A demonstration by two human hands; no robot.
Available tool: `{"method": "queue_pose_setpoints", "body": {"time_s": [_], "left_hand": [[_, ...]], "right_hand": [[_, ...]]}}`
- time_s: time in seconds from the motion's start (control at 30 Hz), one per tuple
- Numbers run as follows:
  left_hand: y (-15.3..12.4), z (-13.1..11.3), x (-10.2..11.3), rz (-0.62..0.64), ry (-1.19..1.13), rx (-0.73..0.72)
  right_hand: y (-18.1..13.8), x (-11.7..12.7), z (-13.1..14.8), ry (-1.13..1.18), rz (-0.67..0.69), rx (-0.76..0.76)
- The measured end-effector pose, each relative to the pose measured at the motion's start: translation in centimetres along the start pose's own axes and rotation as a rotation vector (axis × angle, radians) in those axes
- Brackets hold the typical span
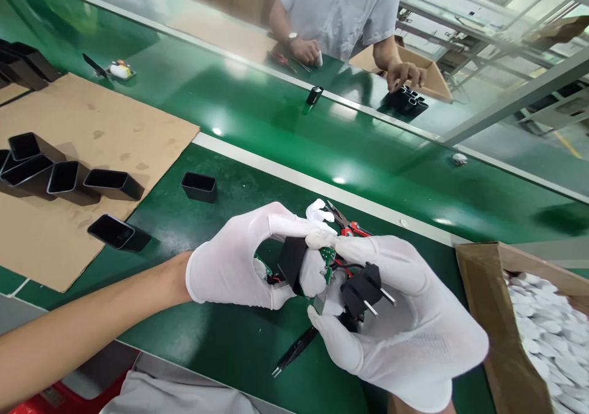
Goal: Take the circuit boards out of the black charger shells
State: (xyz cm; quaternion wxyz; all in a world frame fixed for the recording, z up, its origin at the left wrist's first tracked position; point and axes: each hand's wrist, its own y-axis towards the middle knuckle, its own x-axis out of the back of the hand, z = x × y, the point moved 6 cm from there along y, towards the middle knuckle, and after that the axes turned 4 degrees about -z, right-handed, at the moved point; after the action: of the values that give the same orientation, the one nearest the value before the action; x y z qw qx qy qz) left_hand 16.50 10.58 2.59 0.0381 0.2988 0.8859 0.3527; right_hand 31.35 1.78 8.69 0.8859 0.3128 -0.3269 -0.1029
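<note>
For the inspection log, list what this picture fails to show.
Head view:
Circuit board: mostly covered by left hand, black casing, plug and right hand.
Tweezers: upper end hidden under the right hand.
Red-handled cutters: handles hidden behind the hands.
Box of white pads: cut off by the right edge.

Green conveyor belt [285, 126], glare from overhead light; metal racking [483, 27] behind.

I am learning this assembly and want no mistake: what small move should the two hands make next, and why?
Probably ease the green board into the black housing. The left hand pinches the housing, the right hand holds the plug piece, and the board sits between them, tied to the plug piece by red wires, seemingly not yet inside.
</note>
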Motion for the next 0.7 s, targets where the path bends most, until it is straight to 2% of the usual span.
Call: {"method": "queue_pose_setpoints", "body": {"time_s": [0.3,0.43,0.7], "left_hand": [[0.26,-0.07,-0.23,0.024,-0.026,0.014],[0.27,-0.56,-0.08,-0.012,-0.004,-0.024],[0.04,-0.52,-0.28,-0.021,-0.026,-0.007]], "right_hand": [[-0.24,-0.19,-0.24,0.019,0.022,-0.004],[-0.23,-0.31,-0.22,0.015,0.021,0.003],[-0.43,-0.13,-0.55,-0.14,0.022,0.042]]}}
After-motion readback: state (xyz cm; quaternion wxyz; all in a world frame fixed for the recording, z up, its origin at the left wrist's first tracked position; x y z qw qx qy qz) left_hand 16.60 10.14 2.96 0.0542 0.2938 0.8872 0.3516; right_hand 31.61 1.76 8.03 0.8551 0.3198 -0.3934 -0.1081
